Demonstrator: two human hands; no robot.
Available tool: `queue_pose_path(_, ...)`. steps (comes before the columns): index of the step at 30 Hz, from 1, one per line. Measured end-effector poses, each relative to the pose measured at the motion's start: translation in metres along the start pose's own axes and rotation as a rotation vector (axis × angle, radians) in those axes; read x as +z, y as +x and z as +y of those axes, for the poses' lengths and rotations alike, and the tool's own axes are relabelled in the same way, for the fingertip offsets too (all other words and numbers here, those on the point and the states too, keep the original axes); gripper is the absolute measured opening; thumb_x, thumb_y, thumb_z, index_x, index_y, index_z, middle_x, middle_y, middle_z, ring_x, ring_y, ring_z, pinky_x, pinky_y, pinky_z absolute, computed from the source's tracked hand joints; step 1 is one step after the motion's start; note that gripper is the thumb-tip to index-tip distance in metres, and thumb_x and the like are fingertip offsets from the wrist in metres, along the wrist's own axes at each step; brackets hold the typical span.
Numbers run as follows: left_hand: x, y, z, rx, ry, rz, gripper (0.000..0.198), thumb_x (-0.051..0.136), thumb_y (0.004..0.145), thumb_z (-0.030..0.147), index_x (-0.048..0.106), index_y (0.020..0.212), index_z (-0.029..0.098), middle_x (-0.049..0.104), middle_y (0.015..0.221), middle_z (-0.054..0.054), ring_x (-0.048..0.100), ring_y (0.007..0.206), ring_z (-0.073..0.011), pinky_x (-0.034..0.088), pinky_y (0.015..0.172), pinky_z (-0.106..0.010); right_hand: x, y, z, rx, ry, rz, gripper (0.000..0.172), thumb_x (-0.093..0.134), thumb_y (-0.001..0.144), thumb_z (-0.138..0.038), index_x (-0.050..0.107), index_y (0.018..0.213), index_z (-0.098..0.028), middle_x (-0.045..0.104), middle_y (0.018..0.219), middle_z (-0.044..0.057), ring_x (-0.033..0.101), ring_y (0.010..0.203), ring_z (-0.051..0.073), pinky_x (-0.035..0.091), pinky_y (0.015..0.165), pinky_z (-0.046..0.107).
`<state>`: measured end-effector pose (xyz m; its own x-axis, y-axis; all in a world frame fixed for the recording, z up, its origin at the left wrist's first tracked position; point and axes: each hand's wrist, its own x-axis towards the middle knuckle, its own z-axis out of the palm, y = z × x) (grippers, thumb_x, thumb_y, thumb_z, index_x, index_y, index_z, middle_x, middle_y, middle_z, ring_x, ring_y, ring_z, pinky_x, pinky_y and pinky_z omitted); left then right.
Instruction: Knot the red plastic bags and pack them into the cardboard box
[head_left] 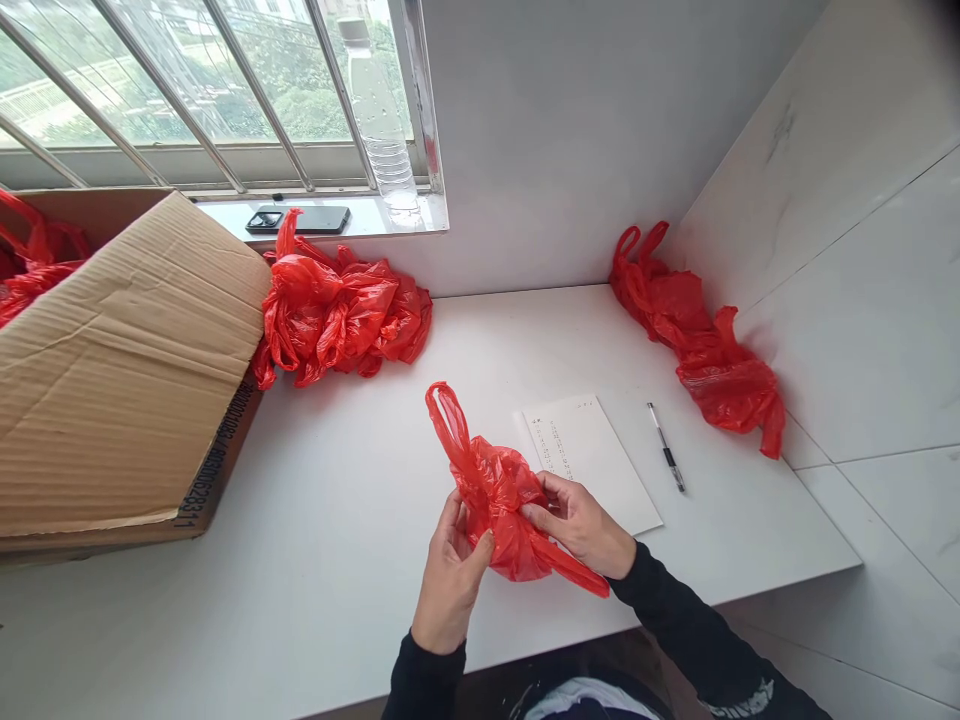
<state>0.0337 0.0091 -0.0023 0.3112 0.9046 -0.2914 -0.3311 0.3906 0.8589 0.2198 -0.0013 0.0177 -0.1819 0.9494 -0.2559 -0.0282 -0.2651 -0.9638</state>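
Both hands are on 1 crinkly red plastic bag [496, 500], thin and glossy, bunched into a soft wad above the near edge of the white table [360, 500]. The left hand [450, 570] pinches its lower side, thumb pressed into the film; the right hand [581, 525] grips the other side, fingers curled in. The bag's long axis runs diagonally: 1 looped handle points up and left, a twisted tail points down and right. Just beyond the right hand lies a sheet of paper [600, 470], print too small to read, with a pen [666, 447] beside it. At left, a corrugated cardboard box [112, 370] shows printed digits along its edge, not clearly legible.
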Motion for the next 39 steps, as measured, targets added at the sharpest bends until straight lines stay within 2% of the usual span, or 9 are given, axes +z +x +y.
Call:
queue_pose_path(5, 0.001, -0.002, -0.001, -0.058, -0.008, -0.064, 0.069, 0.074, 0.078, 0.033, 0.043, 0.139, 0.025, 0.059, 0.132, -0.016, 0.059, 0.117, -0.0302, 0.051, 0.094, -0.041, -0.003, 0.000, 0.000, -0.033, 0.008, 0.056, 0.029, 0.059, 0.092, -0.048, 0.063, 0.094, -0.019, 0.064, 0.090, 0.003, 0.060, 0.080, 0.017, 0.051, 0.075, 0.031)
queue_pose_path(8, 0.001, -0.001, -0.001, -0.021, -0.020, -0.023, 0.070, 0.075, 0.078, 0.033, 0.043, 0.139, 0.025, 0.061, 0.129, -0.015, 0.060, 0.116, -0.0301, 0.052, 0.093, -0.040, -0.003, 0.000, -0.002, -0.024, 0.033, 0.047, 0.031, 0.058, 0.092, -0.049, 0.064, 0.100, -0.020, 0.065, 0.094, 0.003, 0.062, 0.084, 0.019, 0.052, 0.078, 0.032)
queue_pose_path(13, -0.001, -0.001, 0.001, -0.024, -0.061, 0.054, 0.079, 0.074, 0.079, 0.037, 0.034, 0.146, 0.025, 0.067, 0.120, -0.013, 0.065, 0.110, -0.0266, 0.053, 0.092, -0.038, -0.001, -0.001, -0.004, 0.012, 0.054, -0.081, 0.041, 0.065, 0.088, -0.047, 0.060, 0.119, -0.021, 0.068, 0.109, 0.007, 0.065, 0.098, 0.022, 0.052, 0.090, 0.039)
queue_pose_path(17, -0.006, 0.001, -0.004, -0.079, -0.067, 0.113, 0.079, 0.072, 0.080, 0.044, 0.033, 0.146, 0.025, 0.070, 0.114, -0.012, 0.068, 0.101, -0.0256, 0.055, 0.086, -0.036, 0.000, -0.002, -0.003, -0.010, 0.071, -0.112, 0.040, 0.067, 0.087, -0.045, 0.062, 0.119, -0.020, 0.068, 0.109, 0.007, 0.066, 0.096, 0.022, 0.053, 0.089, 0.037)
queue_pose_path(21, -0.003, 0.000, -0.001, -0.088, -0.108, 0.145, 0.067, 0.066, 0.084, 0.047, 0.040, 0.143, 0.024, 0.065, 0.126, -0.013, 0.065, 0.107, -0.0267, 0.055, 0.084, -0.035, 0.001, -0.003, -0.003, -0.035, 0.071, -0.089, 0.037, 0.070, 0.085, -0.041, 0.064, 0.114, -0.019, 0.068, 0.105, 0.006, 0.065, 0.092, 0.021, 0.053, 0.085, 0.036)
queue_pose_path(25, 0.011, -0.004, 0.009, -0.095, -0.199, 0.075, 0.062, 0.054, 0.088, 0.055, 0.044, 0.141, 0.025, 0.054, 0.140, -0.014, 0.059, 0.118, -0.0311, 0.056, 0.085, -0.039, 0.003, -0.003, -0.004, -0.060, 0.026, -0.024, 0.031, 0.068, 0.087, -0.039, 0.065, 0.113, -0.021, 0.068, 0.104, 0.005, 0.065, 0.094, 0.022, 0.052, 0.088, 0.037)
queue_pose_path(30, 0.014, -0.002, 0.003, -0.028, -0.051, 0.069, 0.075, 0.078, 0.074, 0.032, 0.043, 0.140, 0.023, 0.060, 0.133, -0.014, 0.059, 0.120, -0.0307, 0.049, 0.098, -0.041, 0.006, -0.004, -0.003, -0.082, -0.007, 0.000, 0.023, 0.066, 0.089, -0.037, 0.068, 0.105, -0.021, 0.067, 0.102, 0.005, 0.064, 0.095, 0.022, 0.052, 0.087, 0.036)
queue_pose_path(35, 0.006, 0.000, -0.005, -0.034, -0.188, 0.058, 0.076, 0.072, 0.080, 0.025, 0.034, 0.145, 0.026, 0.067, 0.120, -0.011, 0.066, 0.109, -0.0269, 0.052, 0.094, -0.040, 0.002, -0.002, -0.002, -0.080, 0.026, 0.038, 0.027, 0.059, 0.093, -0.040, 0.065, 0.110, -0.020, 0.067, 0.100, 0.005, 0.063, 0.093, 0.020, 0.052, 0.085, 0.035)
queue_pose_path(39, 0.006, -0.002, 0.001, -0.038, -0.257, 0.084, 0.077, 0.073, 0.079, 0.024, 0.035, 0.146, 0.028, 0.067, 0.121, -0.010, 0.065, 0.111, -0.0277, 0.053, 0.092, -0.039, -0.001, -0.004, -0.005, -0.045, -0.051, -0.056, 0.044, 0.071, 0.086, -0.036, 0.056, 0.125, -0.023, 0.065, 0.113, 0.005, 0.062, 0.098, 0.020, 0.051, 0.091, 0.036)
